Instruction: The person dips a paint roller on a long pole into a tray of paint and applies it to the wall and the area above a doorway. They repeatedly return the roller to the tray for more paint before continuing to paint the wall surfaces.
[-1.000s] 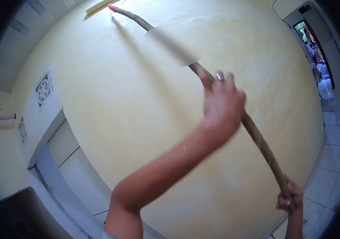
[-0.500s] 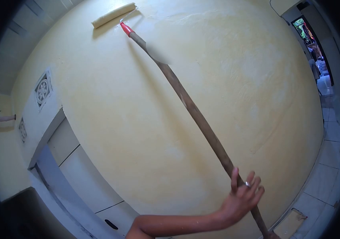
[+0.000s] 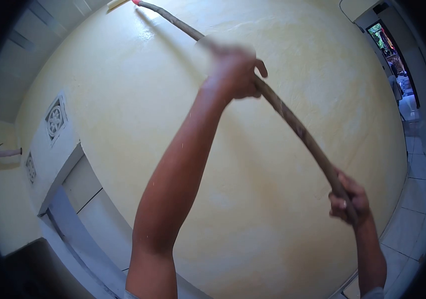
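A long wooden pole [image 3: 295, 124] slants across the yellow wall, carrying a paint roller [image 3: 118, 4] with a red handle socket [image 3: 136, 2] at its upper end. Only part of the roller shows at the top edge of the view. My left hand [image 3: 235, 72] is closed round the upper part of the pole, its top smeared by a blur. Lower down, my right hand [image 3: 351, 197] wraps the pole close to its bottom end, thumb and fingers closed. A wet, shiny patch shows on the wall just below the roller.
At left is a doorway [image 3: 86, 187] with a patterned vent block [image 3: 55, 118] above it. A dark panel-like object [image 3: 36, 269] stands at lower left. White floor tiles [image 3: 405, 224] run along the right, towards a far open doorway [image 3: 395, 60].
The roller has moved up the wall, almost out of view. My left hand has gone from low on the pole to high on it. My right hand has risen into view with the pole's lower end.
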The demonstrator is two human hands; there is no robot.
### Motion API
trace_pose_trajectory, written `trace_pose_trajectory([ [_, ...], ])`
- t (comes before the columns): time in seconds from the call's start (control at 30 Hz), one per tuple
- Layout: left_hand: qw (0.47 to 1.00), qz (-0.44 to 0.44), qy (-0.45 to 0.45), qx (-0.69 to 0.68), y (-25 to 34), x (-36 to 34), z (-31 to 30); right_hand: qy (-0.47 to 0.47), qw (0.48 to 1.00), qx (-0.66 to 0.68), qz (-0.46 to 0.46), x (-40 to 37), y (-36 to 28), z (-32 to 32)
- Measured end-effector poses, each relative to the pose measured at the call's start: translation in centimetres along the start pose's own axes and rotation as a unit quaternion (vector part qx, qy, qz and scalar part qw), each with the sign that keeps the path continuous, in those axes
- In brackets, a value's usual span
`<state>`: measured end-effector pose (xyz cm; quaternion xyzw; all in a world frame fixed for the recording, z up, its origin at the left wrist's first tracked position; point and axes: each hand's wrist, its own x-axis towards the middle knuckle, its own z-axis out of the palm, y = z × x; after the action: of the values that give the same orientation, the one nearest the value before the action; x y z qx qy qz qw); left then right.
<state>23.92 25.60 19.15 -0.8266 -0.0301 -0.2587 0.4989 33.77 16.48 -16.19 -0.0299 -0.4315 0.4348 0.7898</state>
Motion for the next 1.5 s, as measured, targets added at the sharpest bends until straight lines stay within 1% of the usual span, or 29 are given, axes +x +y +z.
trace_pose_trajectory([
  [0.1, 0.999, -0.027, 0.008, 0.030, -1.7, 3.8, 0.4, -0.025, 0.999, -0.045, -0.006, 3.6, -4.5, 0.1],
  [0.27, 0.997, -0.048, 0.003, 0.061, -3.8, 8.9, -0.5, -0.009, 0.995, -0.086, -0.039, 6.9, -9.4, 1.5],
  [0.33, 0.995, -0.066, -0.006, 0.076, -4.2, 10.1, -1.0, -0.049, 0.991, -0.117, -0.037, 7.9, -10.8, 1.3],
  [0.4, 0.995, -0.067, 0.011, 0.068, -4.1, 10.2, -0.7, -0.032, 0.992, -0.114, -0.030, 7.9, -11.3, 1.2],
  [0.47, 0.990, -0.070, -0.007, 0.125, -2.7, 10.2, -0.2, -0.012, 0.994, -0.108, -0.017, 7.1, -11.1, 0.0],
  [0.5, 0.986, -0.072, -0.025, 0.149, -1.5, 10.0, 0.2, -0.011, 0.993, -0.116, -0.005, 6.2, -10.8, -1.2],
  [0.53, 0.986, -0.051, -0.001, 0.158, -0.1, 9.1, 1.0, -0.009, 0.993, -0.120, -0.001, 4.7, -10.5, -2.6],
  [0.6, 0.992, -0.032, -0.041, 0.117, 4.0, 7.4, 2.1, -0.027, 0.992, -0.121, 0.006, 1.1, -9.2, -6.3],
  [0.67, 0.992, -0.006, -0.066, 0.111, 9.1, 5.2, 3.7, 0.037, 0.987, -0.154, 0.017, -4.0, -7.1, -11.5],
  [0.73, 0.996, 0.046, -0.067, 0.043, 14.5, 2.0, 4.4, 0.039, 0.989, -0.137, 0.042, -10.0, -5.1, -14.3],
  [0.77, 0.997, 0.072, 0.007, 0.004, 16.8, 0.4, 8.0, 0.059, 0.989, -0.127, 0.057, -13.4, -3.6, -16.8],
  [0.8, 0.995, 0.102, 0.004, -0.020, 19.5, -1.3, 8.8, 0.075, 0.987, -0.123, 0.069, -16.6, -2.0, -19.7],
  [0.83, 0.989, 0.124, 0.034, -0.070, 22.2, -3.2, 10.0, 0.108, 0.987, -0.083, 0.085, -20.6, 0.0, -21.9],
  [0.87, 0.982, 0.128, 0.123, -0.069, 25.1, -5.3, 11.9, 0.139, 0.985, -0.046, 0.096, -24.1, 1.6, -23.5],
  [0.9, 0.979, 0.140, 0.112, -0.098, 27.7, -7.1, 12.0, 0.126, 0.986, -0.035, 0.105, -26.5, 2.4, -24.7],
  [0.93, 0.983, 0.145, -0.009, -0.114, 30.3, -8.3, 11.0, 0.118, 0.985, -0.019, 0.124, -29.8, 3.3, -25.3],
  [0.97, 0.979, 0.152, 0.056, -0.122, 33.1, -10.2, 12.1, 0.130, 0.975, -0.091, 0.158, -34.2, 4.4, -27.1],
  [1.0, 0.979, 0.155, 0.028, -0.131, 35.9, -11.8, 12.4, 0.139, 0.958, -0.171, 0.182, -36.8, 4.5, -28.8],
  [1.07, 0.969, 0.185, 0.044, -0.157, 39.9, -14.6, 14.1, 0.223, 0.904, -0.175, 0.321, -40.0, 3.5, -27.0],
  [1.13, 0.966, 0.194, 0.018, -0.170, 43.7, -16.2, 14.4, 0.220, 0.894, -0.243, 0.304, -42.4, 3.1, -25.6],
  [1.17, 0.962, 0.204, 0.017, -0.181, 44.9, -16.4, 14.5, 0.239, 0.875, -0.286, 0.309, -44.3, 3.3, -26.0],
  [1.2, 0.957, 0.215, 0.012, -0.193, 45.6, -16.6, 14.2, 0.230, 0.858, -0.341, 0.310, -44.3, 2.7, -24.0],
  [1.27, 0.955, 0.221, 0.028, -0.197, 46.1, -16.7, 13.5, 0.306, 0.834, -0.340, 0.308, -43.7, 1.7, -20.3],
  [1.3, 0.953, 0.224, 0.023, -0.204, 46.0, -16.6, 13.3, 0.307, 0.834, -0.340, 0.309, -44.0, 2.6, -20.5],
  [1.33, 0.950, 0.226, 0.018, -0.213, 46.0, -16.4, 13.1, 0.327, 0.824, -0.378, 0.267, -44.7, 4.0, -21.1],
  [1.37, 0.948, 0.233, 0.022, -0.215, 45.2, -16.1, 13.1, 0.346, 0.811, -0.415, 0.225, -45.1, 4.6, -21.5],
  [1.4, 0.948, 0.232, 0.024, -0.219, 43.9, -15.6, 13.0, 0.348, 0.808, -0.417, 0.228, -44.1, 4.7, -20.9],
  [1.47, 0.946, 0.244, 0.038, -0.211, 40.4, -14.5, 12.7, 0.367, 0.750, -0.508, 0.212, -39.9, 4.8, -17.8],
  [1.5, 0.950, 0.227, 0.045, -0.208, 38.3, -13.8, 12.4, 0.348, 0.740, -0.543, 0.189, -37.7, 4.7, -16.6],
])
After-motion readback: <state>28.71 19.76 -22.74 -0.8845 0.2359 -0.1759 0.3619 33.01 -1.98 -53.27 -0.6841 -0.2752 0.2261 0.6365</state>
